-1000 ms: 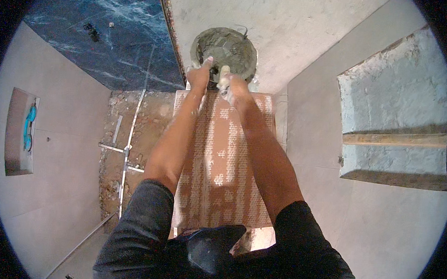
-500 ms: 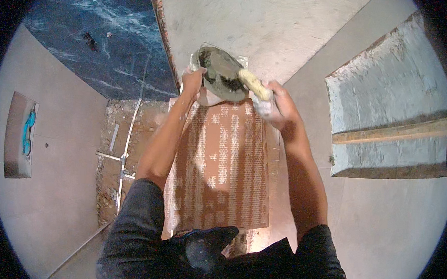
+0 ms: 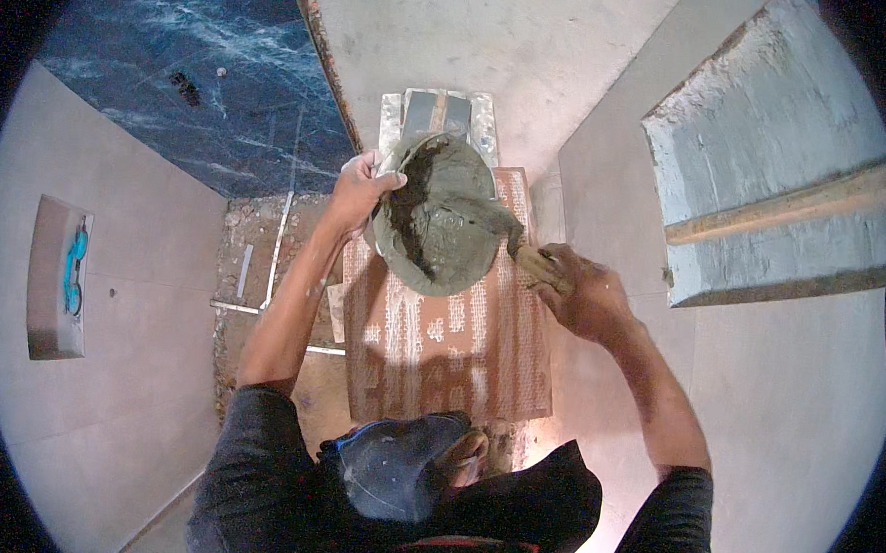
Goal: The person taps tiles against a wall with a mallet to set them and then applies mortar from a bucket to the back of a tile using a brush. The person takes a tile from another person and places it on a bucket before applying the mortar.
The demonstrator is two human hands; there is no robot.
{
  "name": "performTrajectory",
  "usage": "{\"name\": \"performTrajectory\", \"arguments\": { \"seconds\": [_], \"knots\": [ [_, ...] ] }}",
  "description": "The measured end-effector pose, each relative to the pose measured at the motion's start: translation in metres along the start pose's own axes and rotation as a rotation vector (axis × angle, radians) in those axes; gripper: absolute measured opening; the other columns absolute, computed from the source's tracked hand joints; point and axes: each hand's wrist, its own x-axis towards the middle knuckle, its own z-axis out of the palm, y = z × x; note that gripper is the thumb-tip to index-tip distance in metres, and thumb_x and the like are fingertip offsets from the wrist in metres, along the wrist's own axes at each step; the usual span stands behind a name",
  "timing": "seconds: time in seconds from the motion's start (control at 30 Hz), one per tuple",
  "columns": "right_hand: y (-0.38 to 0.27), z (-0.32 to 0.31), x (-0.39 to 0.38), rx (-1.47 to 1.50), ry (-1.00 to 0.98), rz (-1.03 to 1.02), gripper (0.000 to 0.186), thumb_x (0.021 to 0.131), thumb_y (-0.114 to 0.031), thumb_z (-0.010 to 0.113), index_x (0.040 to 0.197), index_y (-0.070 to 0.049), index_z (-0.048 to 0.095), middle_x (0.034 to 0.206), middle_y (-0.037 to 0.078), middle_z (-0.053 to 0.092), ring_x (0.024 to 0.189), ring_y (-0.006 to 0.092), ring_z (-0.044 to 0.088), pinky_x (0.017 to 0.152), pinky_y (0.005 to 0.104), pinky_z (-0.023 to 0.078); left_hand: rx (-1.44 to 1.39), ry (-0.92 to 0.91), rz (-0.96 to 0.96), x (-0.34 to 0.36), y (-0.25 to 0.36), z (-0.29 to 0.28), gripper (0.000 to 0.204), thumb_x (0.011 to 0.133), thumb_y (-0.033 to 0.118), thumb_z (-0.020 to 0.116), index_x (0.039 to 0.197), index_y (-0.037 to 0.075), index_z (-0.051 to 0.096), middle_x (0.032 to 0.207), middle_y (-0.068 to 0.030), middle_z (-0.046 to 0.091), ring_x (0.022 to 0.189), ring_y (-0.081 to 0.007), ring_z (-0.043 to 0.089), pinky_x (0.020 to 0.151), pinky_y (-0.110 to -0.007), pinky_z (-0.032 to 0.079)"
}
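Observation:
My left hand (image 3: 360, 192) grips the left rim of a round pan (image 3: 390, 249) of wet grey mortar (image 3: 455, 223), thumb over the edge. My right hand (image 3: 583, 291) is closed around the wooden handle of a trowel (image 3: 534, 264). The trowel's blade end lies at the pan's right side, coated in mortar, so its shape is hidden. Below the pan is a large reddish-brown tile (image 3: 439, 375) with its ribbed back showing and pale streaks along the ribs. The pan covers the tile's upper part.
Behind the pan, a dark panel between pale strips (image 3: 484, 120) meets the plastered surface. Dark blue marbled slab (image 3: 214, 79) is at upper left, rubble ground with white pipes (image 3: 276, 254) below it. A wall niche (image 3: 56, 309) holds a turquoise item. A recess with a wooden bar (image 3: 782, 212) is right.
The pan has come nearer to me and turned more face-up, uncovering the dark panel behind. My right hand has moved down and to the right with the trowel.

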Motion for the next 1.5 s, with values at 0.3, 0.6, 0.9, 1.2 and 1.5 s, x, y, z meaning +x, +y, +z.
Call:
{"name": "performTrajectory", "arguments": {
  "seconds": [0.3, 0.6, 0.9, 1.2, 1.5],
  "knots": [
    [-0.007, -0.021, 0.045, -0.565, 0.037, -0.462, 0.051, 0.092, -0.020, 0.061, 0.143, -0.026, 0.052, 0.098, 0.014, 0.068, 0.080, 0.0297, 0.071, 0.059, 0.0452, 0.057, -0.077, -0.195, -0.027, -0.030, -0.040, 0.018, 0.034, 0.089, 0.006, 0.074, 0.120, -0.002, 0.063, 0.108, -0.0043, 0.070, 0.093, -0.0116, 0.063, 0.084, -0.029, 0.052],
    [0.022, 0.096, 0.024, -0.286, -0.188, -0.055, 0.050, 0.097, -0.032, 0.058, 0.144, -0.017, 0.049, 0.104, 0.022, 0.071, 0.090, 0.0396, 0.070, 0.080, 0.0524, 0.057, 0.103, -0.092, 0.036, -0.046, -0.045, 0.021, 0.034, 0.086, 0.013, 0.074, 0.114, -0.003, 0.065, 0.102, -0.0068, 0.070, 0.088, -0.0135, 0.061, 0.081, -0.031, 0.050],
    [-0.018, 0.049, -0.028, -0.054, -0.462, -0.016, 0.047, 0.096, -0.031, 0.062, 0.139, -0.013, 0.053, 0.126, 0.020, 0.064, 0.102, 0.0418, 0.068, 0.088, 0.0505, 0.056, 0.304, 0.070, 0.109, -0.077, -0.039, 0.054, 0.031, 0.085, 0.018, 0.070, 0.106, -0.004, 0.065, 0.095, -0.0160, 0.069, 0.087, -0.0230, 0.064, 0.081, -0.037, 0.050],
    [0.025, 0.071, -0.022, -0.260, -0.392, 0.022, 0.039, 0.098, -0.035, 0.056, 0.126, -0.009, 0.064, 0.097, 0.024, 0.071, 0.091, 0.0408, 0.070, 0.081, 0.0494, 0.058, 0.350, 0.042, 0.146, -0.083, -0.044, 0.063, 0.031, 0.085, 0.020, 0.071, 0.107, -0.001, 0.066, 0.093, -0.0182, 0.069, 0.085, -0.0259, 0.065, 0.081, -0.037, 0.050],
    [0.004, 0.111, -0.053, 0.689, -0.612, 0.311, 0.039, 0.101, -0.032, 0.061, 0.123, 0.000, 0.067, 0.073, 0.001, 0.060, 0.057, 0.0069, 0.053, 0.047, 0.0258, 0.044, 0.021, 0.017, 0.077, -0.079, -0.050, 0.043, 0.017, 0.090, 0.006, 0.068, 0.107, 0.001, 0.066, 0.097, -0.0031, 0.071, 0.085, -0.0075, 0.061, 0.077, -0.026, 0.049]
  ]
}}
